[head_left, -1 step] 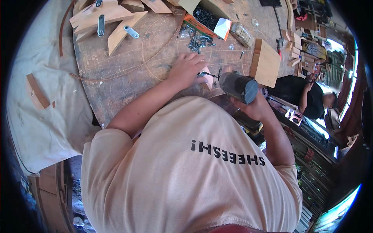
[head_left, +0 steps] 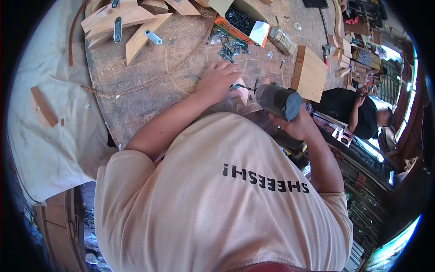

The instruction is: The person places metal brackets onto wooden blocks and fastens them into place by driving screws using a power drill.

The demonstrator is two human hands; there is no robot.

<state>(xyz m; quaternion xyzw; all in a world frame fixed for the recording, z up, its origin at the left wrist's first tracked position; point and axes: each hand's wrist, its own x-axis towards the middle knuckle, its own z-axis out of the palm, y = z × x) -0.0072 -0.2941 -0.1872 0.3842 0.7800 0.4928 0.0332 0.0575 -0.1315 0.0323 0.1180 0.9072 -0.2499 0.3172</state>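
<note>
The left hand (head_left: 219,81) lies palm-down on the workbench (head_left: 149,77), fingers curled together and pressing a small wooden piece (head_left: 243,92) against the worn top near the bench's right edge. Just beside it, the right hand (head_left: 297,124) is wrapped tight around the grip of a cordless drill (head_left: 277,100), whose dark barrel points left so that its bit (head_left: 248,88) meets the small wooden piece at the left hand's fingertips (the exact contact point is partly hidden by the fingers).

Beyond the drill, at the bench's right edge, a pale wooden block (head_left: 311,73) stands upright. Further toward the far edge, a loose heap of dark screws (head_left: 226,45) is scattered beside an open orange carton (head_left: 242,25) holding more of them. At the far left corner lies a pile of wedge-shaped wooden offcuts (head_left: 131,25), two of them carrying flat metal plates (head_left: 117,28). Curved pencil lines run across the middle of the bench top.

To the left of the bench, a pale cloth (head_left: 45,136) hangs over a lower surface with one wooden scrap (head_left: 43,106) lying on it. Off the bench's right side, another person in a black shirt (head_left: 351,113) sits bent over their own work, well apart from the hands.
</note>
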